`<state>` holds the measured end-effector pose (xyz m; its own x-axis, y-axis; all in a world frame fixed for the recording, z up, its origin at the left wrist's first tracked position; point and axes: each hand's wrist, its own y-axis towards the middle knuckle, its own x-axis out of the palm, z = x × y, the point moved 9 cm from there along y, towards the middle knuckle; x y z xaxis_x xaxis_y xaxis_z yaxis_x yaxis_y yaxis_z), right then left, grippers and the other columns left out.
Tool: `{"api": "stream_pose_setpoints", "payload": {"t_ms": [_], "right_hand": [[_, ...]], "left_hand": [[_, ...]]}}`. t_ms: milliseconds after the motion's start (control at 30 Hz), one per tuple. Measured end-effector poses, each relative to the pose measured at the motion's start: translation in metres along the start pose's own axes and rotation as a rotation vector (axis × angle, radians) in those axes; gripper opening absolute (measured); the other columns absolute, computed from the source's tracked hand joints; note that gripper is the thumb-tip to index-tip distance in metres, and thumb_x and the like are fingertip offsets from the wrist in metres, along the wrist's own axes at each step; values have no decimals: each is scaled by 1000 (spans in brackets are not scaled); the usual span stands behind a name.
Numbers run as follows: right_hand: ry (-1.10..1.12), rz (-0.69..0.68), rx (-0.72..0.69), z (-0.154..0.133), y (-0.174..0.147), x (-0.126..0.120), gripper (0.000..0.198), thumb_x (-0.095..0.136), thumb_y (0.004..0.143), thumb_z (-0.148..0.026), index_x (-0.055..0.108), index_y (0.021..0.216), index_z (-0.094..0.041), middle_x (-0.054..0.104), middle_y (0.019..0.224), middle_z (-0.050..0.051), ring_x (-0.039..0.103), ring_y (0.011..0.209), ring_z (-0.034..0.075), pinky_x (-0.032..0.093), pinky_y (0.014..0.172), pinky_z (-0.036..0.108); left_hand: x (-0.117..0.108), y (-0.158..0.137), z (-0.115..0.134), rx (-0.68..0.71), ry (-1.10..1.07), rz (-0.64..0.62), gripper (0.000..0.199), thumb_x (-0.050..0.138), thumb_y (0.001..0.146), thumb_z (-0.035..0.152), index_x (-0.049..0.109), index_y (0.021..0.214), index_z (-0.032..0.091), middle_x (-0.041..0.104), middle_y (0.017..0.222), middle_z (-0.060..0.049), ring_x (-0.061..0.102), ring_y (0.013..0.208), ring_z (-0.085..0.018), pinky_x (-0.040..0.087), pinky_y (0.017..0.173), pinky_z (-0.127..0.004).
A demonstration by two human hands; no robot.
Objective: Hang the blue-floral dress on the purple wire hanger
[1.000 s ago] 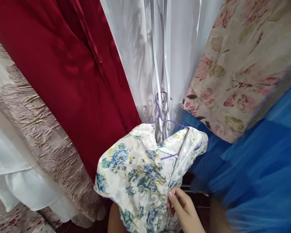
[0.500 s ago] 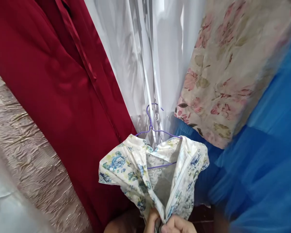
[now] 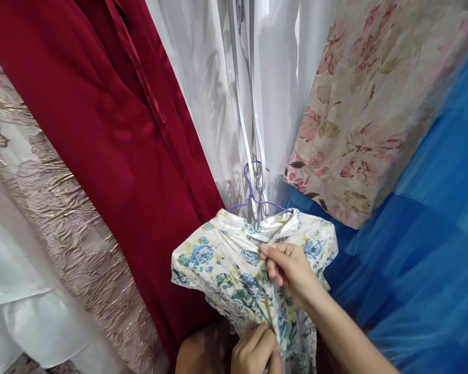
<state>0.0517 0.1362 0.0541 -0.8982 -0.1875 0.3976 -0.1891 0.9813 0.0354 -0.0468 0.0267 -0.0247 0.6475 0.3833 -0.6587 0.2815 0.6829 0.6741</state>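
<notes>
My right grip (image 3: 286,262) has climbed to pinch the floral garment (image 3: 218,272) on the purple hanger (image 3: 251,196) near its collar (image 3: 231,223), my left grip (image 3: 254,350) pinches lower, and the gaping front (image 3: 272,306) is nearly closed.

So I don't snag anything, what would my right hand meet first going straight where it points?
Your right hand touches the blue-flowered garment, so that comes first; beyond it, perhaps the red fabric, though depth is unclear.
</notes>
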Motion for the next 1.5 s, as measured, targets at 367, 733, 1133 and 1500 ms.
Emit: {"api": "stream_pose_setpoints", "payload": {"t_ms": [367,733,1133,1500], "right_hand": [[-45,7,-121,-58,15,11,33,76,80,-42,69,72,-11,59,47,-2,37,34,2,19,35,15],[-291,-4,-273,-51,-11,12,34,68,88,-47,59,73,-17,57,46,-4,44,40,7,33,43,18],[-394,-28,-172,14,-9,-18,40,66,86,-43,43,61,-22,39,46,-8,34,41,8,25,45,23],[-459,-112,-26,63,-30,-41,32,61,87,-26,40,63,-22,38,50,-9,35,47,8,24,49,23]], "left_hand": [[9,14,29,403,138,-183,14,65,81,21,53,73,20,62,66,1,55,54,-16,37,53,-31],[-111,168,14,247,-113,152,22,56,96,10,64,113,20,69,106,-4,61,101,-18,49,91,-33],[-173,180,-43,-111,-72,582,14,57,97,27,68,97,17,69,92,-3,65,87,-16,50,79,-24],[-138,96,-167,-361,-506,854,24,55,95,40,59,99,16,63,119,-10,59,116,-24,44,104,-38]]}}
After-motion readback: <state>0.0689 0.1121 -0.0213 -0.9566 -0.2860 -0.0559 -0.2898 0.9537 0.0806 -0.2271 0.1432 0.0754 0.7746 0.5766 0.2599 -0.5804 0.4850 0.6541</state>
